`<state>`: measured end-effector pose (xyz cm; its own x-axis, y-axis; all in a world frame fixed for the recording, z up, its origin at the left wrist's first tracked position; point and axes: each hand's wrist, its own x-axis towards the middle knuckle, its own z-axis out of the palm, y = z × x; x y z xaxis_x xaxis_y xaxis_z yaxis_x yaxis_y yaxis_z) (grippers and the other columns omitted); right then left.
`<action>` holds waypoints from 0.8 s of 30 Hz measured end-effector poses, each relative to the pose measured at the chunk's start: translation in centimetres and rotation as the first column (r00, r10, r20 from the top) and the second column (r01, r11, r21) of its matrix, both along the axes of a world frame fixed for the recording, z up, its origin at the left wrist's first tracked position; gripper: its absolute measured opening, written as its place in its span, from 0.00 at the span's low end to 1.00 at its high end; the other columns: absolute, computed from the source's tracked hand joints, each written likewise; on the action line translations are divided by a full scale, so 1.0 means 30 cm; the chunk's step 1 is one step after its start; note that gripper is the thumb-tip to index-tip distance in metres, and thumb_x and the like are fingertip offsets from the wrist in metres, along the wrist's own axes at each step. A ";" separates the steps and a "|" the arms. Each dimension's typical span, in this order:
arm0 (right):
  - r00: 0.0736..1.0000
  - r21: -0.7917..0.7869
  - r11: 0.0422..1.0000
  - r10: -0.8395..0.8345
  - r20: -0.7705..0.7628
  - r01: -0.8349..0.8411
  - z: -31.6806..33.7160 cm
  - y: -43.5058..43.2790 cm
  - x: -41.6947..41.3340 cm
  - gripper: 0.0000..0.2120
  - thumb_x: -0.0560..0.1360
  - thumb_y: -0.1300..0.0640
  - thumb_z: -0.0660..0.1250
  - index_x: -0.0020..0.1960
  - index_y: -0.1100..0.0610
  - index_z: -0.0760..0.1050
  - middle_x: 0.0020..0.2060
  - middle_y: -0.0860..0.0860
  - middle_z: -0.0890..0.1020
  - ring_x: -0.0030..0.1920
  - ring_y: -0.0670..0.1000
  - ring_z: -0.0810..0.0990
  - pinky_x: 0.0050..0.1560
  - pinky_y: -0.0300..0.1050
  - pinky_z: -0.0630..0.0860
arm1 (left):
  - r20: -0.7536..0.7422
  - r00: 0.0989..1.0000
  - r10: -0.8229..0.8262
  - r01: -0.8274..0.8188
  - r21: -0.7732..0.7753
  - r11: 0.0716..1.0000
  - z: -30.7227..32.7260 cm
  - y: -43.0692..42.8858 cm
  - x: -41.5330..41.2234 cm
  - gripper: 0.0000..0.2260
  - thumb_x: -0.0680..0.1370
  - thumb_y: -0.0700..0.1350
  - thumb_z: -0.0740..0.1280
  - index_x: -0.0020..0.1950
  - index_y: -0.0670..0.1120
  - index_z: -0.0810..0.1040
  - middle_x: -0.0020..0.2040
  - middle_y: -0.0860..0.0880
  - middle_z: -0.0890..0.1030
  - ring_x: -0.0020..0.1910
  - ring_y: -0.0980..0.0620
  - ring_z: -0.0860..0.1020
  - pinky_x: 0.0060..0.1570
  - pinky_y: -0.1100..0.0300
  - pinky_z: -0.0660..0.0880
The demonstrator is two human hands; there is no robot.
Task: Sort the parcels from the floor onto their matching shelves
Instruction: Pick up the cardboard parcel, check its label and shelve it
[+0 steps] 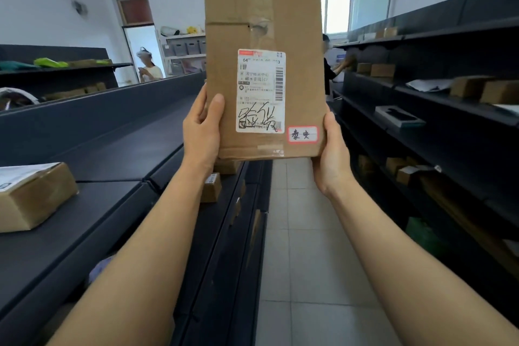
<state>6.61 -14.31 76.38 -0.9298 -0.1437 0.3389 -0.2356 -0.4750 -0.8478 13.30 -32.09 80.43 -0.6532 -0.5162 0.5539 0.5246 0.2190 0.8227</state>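
Note:
I hold a tall brown cardboard parcel (264, 22) upright in front of me, its labelled face toward the camera. A white shipping label (260, 91) with handwriting sits on its lower half, and a small red-framed sticker (302, 134) is at the lower right corner. My left hand (202, 132) grips the parcel's lower left edge, thumb on the front. Cupped around the lower right corner is my right hand (332, 154). Dark shelves run along the left (112, 154) and the right (438, 109) of the aisle.
A taped box (33, 199) lies on the left shelf, with smaller boxes (211, 187) lower down. Several boxes (477, 87) rest on the right shelves. A tiled floor aisle (303, 233) runs ahead. One person (148, 67) stands at the far left, another (330, 70) at the far right shelf.

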 end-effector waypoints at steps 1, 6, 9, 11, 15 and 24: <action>0.999 0.017 0.999 -0.034 -0.001 0.034 -0.001 0.019 -0.006 0.19 0.82 0.43 0.53 0.70 0.43 0.71 0.55 0.46 0.84 0.60 0.48 0.80 0.69 0.54 0.71 | 0.000 1.000 -0.021 0.021 0.006 1.000 -0.005 0.016 -0.013 0.20 0.82 0.47 0.63 0.74 0.48 0.69 0.62 0.48 0.82 0.55 0.54 0.83 0.53 0.62 0.80; 0.983 0.109 0.977 -0.177 -0.055 0.183 -0.016 0.126 -0.018 0.15 0.82 0.42 0.51 0.60 0.35 0.75 0.52 0.44 0.85 0.57 0.46 0.82 0.66 0.54 0.74 | 0.029 0.991 -0.132 0.130 0.043 0.991 -0.036 0.098 -0.098 0.22 0.82 0.49 0.63 0.75 0.48 0.68 0.64 0.47 0.81 0.59 0.50 0.82 0.58 0.55 0.80; 0.970 0.108 0.964 -0.241 -0.020 0.241 -0.037 0.202 -0.033 0.15 0.77 0.36 0.55 0.58 0.33 0.76 0.52 0.43 0.86 0.59 0.47 0.82 0.68 0.58 0.72 | 0.069 0.976 -0.205 0.203 0.035 0.978 -0.069 0.157 -0.155 0.23 0.81 0.50 0.63 0.76 0.49 0.67 0.65 0.48 0.80 0.60 0.51 0.81 0.61 0.54 0.78; 0.959 0.114 0.954 -0.282 0.013 0.278 -0.055 0.261 -0.044 0.20 0.74 0.34 0.56 0.62 0.35 0.77 0.53 0.43 0.86 0.60 0.48 0.81 0.69 0.59 0.71 | 0.101 0.960 -0.260 0.258 0.034 0.966 -0.095 0.207 -0.198 0.25 0.80 0.51 0.63 0.77 0.51 0.64 0.66 0.50 0.79 0.62 0.52 0.79 0.64 0.52 0.75; 0.929 0.143 0.923 -0.367 0.045 0.357 -0.098 0.386 -0.061 0.17 0.79 0.40 0.54 0.60 0.39 0.78 0.55 0.46 0.85 0.59 0.48 0.82 0.68 0.56 0.72 | 0.197 0.904 -0.378 0.374 0.061 0.925 -0.148 0.329 -0.280 0.28 0.78 0.56 0.64 0.77 0.55 0.62 0.66 0.52 0.79 0.62 0.53 0.79 0.65 0.51 0.75; 0.892 0.196 0.886 -0.444 0.089 0.421 -0.190 0.714 -0.204 0.21 0.78 0.39 0.53 0.65 0.41 0.75 0.59 0.47 0.83 0.61 0.48 0.80 0.69 0.56 0.71 | 0.276 0.869 -0.411 0.410 0.063 0.910 -0.254 0.663 -0.472 0.28 0.76 0.59 0.63 0.76 0.56 0.64 0.64 0.56 0.79 0.62 0.54 0.78 0.66 0.47 0.72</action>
